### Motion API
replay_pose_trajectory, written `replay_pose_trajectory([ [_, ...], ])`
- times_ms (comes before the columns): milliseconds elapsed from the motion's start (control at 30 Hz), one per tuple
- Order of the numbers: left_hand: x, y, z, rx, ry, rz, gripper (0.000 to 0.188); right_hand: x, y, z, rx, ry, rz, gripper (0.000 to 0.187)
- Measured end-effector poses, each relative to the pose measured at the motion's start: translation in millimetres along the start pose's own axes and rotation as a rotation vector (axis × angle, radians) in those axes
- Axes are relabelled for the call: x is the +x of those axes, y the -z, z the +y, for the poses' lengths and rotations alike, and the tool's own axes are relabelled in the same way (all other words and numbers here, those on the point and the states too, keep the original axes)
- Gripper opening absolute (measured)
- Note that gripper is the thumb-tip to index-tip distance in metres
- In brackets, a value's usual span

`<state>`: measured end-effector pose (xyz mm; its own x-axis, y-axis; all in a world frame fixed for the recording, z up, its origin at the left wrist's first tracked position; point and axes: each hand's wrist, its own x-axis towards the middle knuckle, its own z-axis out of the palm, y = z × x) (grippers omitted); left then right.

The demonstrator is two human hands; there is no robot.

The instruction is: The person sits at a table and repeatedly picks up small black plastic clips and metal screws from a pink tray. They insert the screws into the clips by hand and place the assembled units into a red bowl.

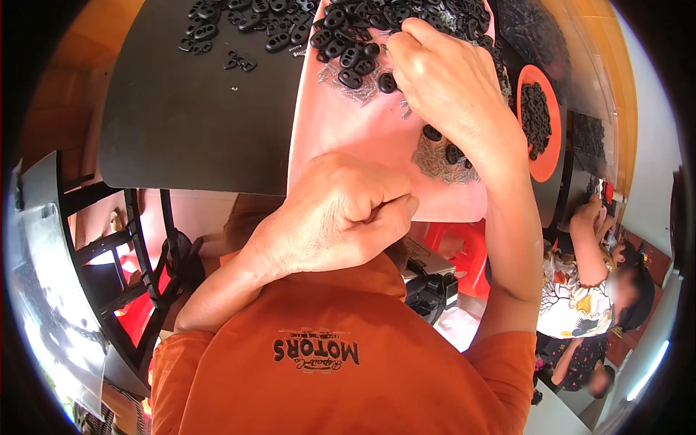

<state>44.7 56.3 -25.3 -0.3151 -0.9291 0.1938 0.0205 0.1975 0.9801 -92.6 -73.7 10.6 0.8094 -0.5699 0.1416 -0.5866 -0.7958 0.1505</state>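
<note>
Right hand: The right hand (442, 83) is stretched forward over the pink tray (348, 138), with the fingers bent downward into the heap of black oval pieces (355, 43). The fingertips are hidden among the pieces, so it cannot be told whether one is pinched between them.
Left hand: The left hand (341, 210) is kept near the body, at the near edge of the pink tray. The fingers are curled tightly into a fist, with the thumb pressed against the index finger. Whether something small is held inside cannot be told.
Black oval pieces: A large heap is seen at the far end of the pink tray, just under and beside the right hand. Some single pieces are lying near the wrist.
Small metal springs: Thin silver springs (435, 163) are scattered on the tray, below the right wrist and also beside the heap.
Black board: A dark flat board (181, 123) is placed to the left of the tray; another group of black pieces (246, 22) is lying on its far part.
Orange dish: An orange round dish (547, 163) filled with black pieces is seen to the right of the tray.
Other person: A person in a flowered shirt (580, 297) is seated at the right edge, well apart from the tray.
</note>
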Motion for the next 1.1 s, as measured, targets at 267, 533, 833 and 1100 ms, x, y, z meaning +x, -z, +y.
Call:
replay_pose_trajectory([
  [267,-5,0,6,-0.104,0.18,0.116,0.017,-31,31,-1,0.6,-0.063,0.009,0.01],
  [533,-4,-4,7,-0.106,0.167,0.131,0.011,-60,56,-15,0.792,0.057,-0.249,0.015],
  [833,-6,-8,4,-0.222,0.155,0.24,0.012,-73,40,-29,0.978,-0.059,0.069,0.028],
  [1100,-2,-11,21,-0.196,0.351,0.299,0.011,-77,28,-50,0.659,-0.099,0.213,0.018],
])
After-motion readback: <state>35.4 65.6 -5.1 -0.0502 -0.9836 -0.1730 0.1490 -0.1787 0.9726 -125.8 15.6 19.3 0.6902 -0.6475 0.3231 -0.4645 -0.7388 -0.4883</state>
